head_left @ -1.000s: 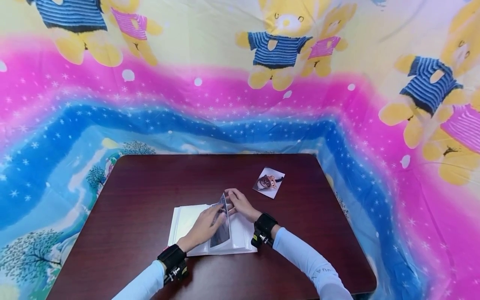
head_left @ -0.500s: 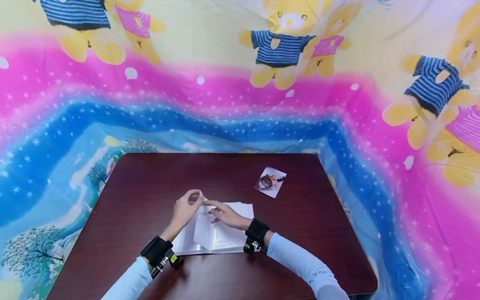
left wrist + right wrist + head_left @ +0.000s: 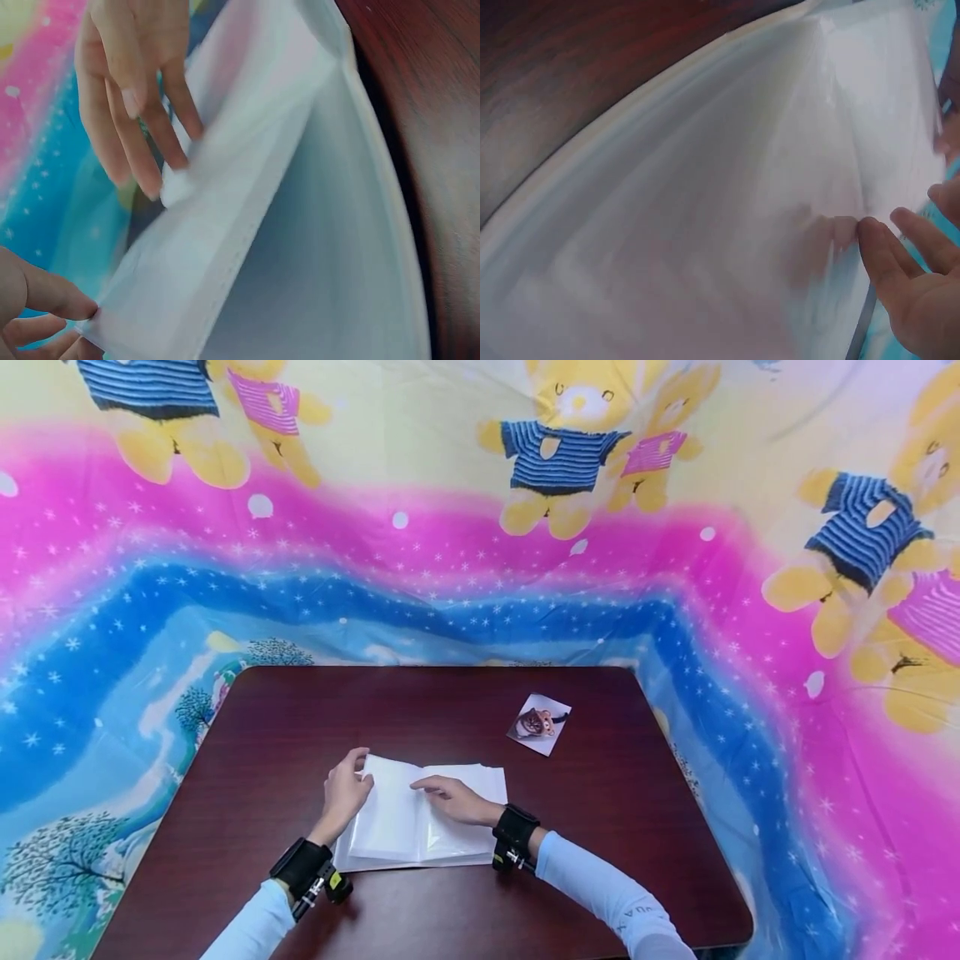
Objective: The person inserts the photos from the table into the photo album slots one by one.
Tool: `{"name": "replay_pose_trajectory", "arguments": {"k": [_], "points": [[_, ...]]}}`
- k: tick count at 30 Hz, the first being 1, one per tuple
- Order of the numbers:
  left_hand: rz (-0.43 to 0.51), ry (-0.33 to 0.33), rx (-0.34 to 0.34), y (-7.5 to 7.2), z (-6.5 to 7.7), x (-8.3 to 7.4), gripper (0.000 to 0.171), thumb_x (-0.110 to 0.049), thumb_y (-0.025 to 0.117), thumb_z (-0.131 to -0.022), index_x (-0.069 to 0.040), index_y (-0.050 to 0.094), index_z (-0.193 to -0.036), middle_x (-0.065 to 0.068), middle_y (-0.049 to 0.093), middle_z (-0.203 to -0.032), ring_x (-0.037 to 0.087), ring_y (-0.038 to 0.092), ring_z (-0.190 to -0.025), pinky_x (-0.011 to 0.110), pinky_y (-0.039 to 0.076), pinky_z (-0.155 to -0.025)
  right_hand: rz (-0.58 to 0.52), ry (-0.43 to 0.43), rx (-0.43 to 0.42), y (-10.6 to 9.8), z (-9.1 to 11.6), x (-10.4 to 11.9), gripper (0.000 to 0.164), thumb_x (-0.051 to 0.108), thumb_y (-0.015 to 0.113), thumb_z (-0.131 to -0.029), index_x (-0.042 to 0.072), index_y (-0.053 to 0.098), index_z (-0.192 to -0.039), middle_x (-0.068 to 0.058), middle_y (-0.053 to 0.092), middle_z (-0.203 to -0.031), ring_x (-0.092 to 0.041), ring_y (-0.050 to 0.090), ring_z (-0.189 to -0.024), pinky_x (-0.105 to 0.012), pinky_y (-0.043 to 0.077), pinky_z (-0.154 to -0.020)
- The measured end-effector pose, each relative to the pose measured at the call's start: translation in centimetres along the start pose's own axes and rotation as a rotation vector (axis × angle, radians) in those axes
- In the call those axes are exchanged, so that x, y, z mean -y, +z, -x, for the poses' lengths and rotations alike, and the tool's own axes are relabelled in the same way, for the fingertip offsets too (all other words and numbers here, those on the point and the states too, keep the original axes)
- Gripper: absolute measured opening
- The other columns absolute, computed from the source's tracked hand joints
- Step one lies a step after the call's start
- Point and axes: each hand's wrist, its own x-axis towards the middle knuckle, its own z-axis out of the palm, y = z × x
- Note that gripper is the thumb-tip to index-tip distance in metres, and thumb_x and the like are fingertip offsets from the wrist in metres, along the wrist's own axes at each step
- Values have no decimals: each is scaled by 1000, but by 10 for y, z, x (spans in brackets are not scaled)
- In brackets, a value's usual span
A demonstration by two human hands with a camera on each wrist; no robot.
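An open photo album (image 3: 468, 837) with clear-sleeved white pages lies on the table. My left hand (image 3: 347, 792) is at its left side. In the left wrist view, thumb and fingers of the left hand (image 3: 41, 304) pinch the corner of a plastic page (image 3: 187, 255), which is lifted off the sheet beneath. The right hand (image 3: 459, 803) hovers over or touches the album near the fold, fingers extended. Seen from the right wrist, the fingertips of that right hand (image 3: 915, 296) meet a glossy sleeve (image 3: 705, 217); whether they press it is unclear.
A photo (image 3: 538, 725) of an animal-like figure on a pale ground lies on the dark wooden table (image 3: 300, 710), beyond the album to the right. A printed bear curtain (image 3: 420, 577) hangs behind the table's far edge.
A page with a dark picture stood upright between both hands; it has turned over to the left, showing white. My left hand moved left with it, and my right hand shifted slightly left and down.
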Motion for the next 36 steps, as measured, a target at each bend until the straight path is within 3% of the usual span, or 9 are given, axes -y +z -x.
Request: {"name": "replay_pose_trajectory", "arguments": {"k": [7,13,17,20,22,25,29,32,36], "points": [[-40,-36,69,5,4,15,47,2,59,-88,10,50,-133,32,59,-119,47,57,-107,62,38,-92,106,-22,-85,-18,10,-11,36,-9,49,-96,-7,57,-131,-21,59,-133,-33,56,-120,-32,46,-100],[-179,17,80,23,11,24,45,-8,65,-87,12,56,-126,37,51,-120,54,48,-109,63,42,-87,244,8,-89,-34,22,-22,35,-2,55,-95,-6,60,-129,-22,57,-133,-36,50,-126,-43,37,-108],[-291,162,-21,39,16,23,38,-5,69,-81,14,64,-114,38,50,-125,56,43,-116,66,42,-83,334,44,-71,-44,30,-30,37,2,62,-91,-5,61,-128,-24,53,-137,-40,46,-128,-51,34,-108],[-336,347,-104,53,17,20,33,1,71,-77,14,67,-107,38,51,-127,56,42,-123,67,43,-86,365,97,-77,-51,34,-35,40,4,66,-89,-4,62,-128,-24,50,-141,-41,42,-130,-53,33,-108],[-326,471,-120,63,19,16,33,1,72,-76,13,67,-107,38,52,-127,55,41,-126,66,42,-91,368,138,-72,-54,37,-38,42,7,67,-89,-3,61,-130,-23,47,-143,-41,40,-132,-52,32,-109],[-263,609,-66,76,23,10,36,-5,74,-80,11,67,-111,37,53,-127,55,39,-129,66,37,-98,349,161,-53,-58,40,-42,44,9,67,-91,-3,59,-133,-23,46,-145,-41,39,-133,-52,30,-111],[-247,724,53,87,30,2,45,-19,74,-84,6,65,-120,31,55,-130,51,40,-131,65,36,-101,289,143,-67,-60,42,-48,44,11,67,-91,-4,59,-132,-24,49,-143,-41,42,-131,-54,31,-110],[-311,771,122,93,34,-2,49,-28,72,-87,3,64,-124,27,55,-132,45,44,-130,61,39,-101,151,158,-147,-64,42,-53,42,7,67,-91,-6,59,-130,-24,54,-137,-40,48,-128,-52,36,-108],[-377,776,181,97,39,-4,50,-34,69,-89,0,64,-125,25,54,-134,41,47,-129,55,41,-100,-42,234,-263,-71,45,-59,38,0,63,-94,-8,58,-131,-24,58,-132,-41,51,-125,-51,42,-103]]}}
